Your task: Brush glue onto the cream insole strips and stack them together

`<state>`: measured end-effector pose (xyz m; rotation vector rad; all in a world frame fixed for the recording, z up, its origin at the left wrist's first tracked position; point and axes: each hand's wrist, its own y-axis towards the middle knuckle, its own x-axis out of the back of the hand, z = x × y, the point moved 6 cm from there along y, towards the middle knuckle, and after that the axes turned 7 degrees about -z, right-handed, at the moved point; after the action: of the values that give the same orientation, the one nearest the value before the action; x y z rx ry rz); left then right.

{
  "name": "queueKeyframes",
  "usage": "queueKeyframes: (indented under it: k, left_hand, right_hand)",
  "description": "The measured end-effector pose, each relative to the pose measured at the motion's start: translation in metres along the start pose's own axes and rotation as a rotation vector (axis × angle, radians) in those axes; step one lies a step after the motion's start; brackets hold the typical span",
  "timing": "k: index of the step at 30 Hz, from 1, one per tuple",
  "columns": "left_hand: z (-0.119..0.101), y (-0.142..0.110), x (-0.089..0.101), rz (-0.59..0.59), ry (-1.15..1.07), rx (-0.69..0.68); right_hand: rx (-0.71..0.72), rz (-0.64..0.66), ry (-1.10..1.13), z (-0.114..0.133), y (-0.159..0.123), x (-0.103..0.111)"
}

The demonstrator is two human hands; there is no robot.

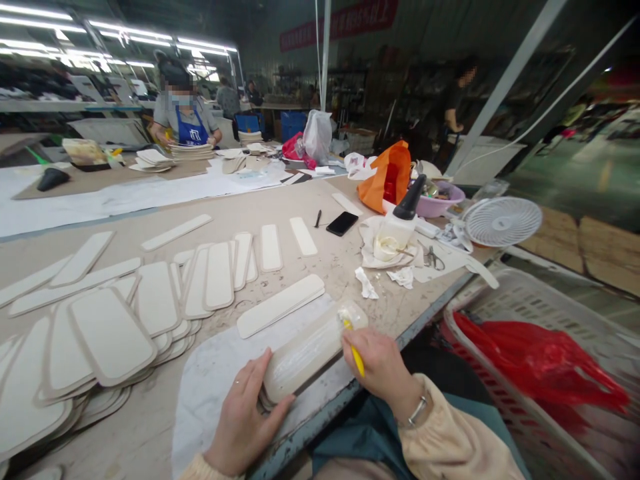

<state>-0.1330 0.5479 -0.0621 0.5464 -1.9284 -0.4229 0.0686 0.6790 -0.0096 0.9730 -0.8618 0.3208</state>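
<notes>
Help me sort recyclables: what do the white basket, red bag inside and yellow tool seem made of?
White basket: likely moulded plastic, smooth; slotted walls.
Red bag: probably glossy plastic film; crinkled highlights.
Yellow tool: perhaps plastic handle, smooth; evenly coloured.

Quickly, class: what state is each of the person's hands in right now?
Left hand: open, spread against one end of the pale strip.
Right hand: closed, holding the yellow tool.

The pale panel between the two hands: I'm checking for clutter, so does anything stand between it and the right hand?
Only the yellow tool, held in the right hand, its tip on the pale panel. Nothing else visible stands between; the left hand is at the panel's left end.
</notes>
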Motion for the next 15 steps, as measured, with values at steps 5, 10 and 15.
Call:
queueKeyframes:
  k: [5,10,15]
  left_hand:
    - [0.002,-0.003,-0.002,0.006,-0.010,0.008]
    - [0.001,-0.001,0.000,0.001,0.001,0.014]
    - [-0.001,-0.001,0.001,0.002,-0.002,0.020]
  right_hand:
    - [0.153,0.108,0.332,0.057,-0.004,0.000]
    - [-0.001,-0.157,0.289,0.012,-0.001,0.020]
    - [-0.057,-0.047,0.042,-0.007,-0.004,0.004]
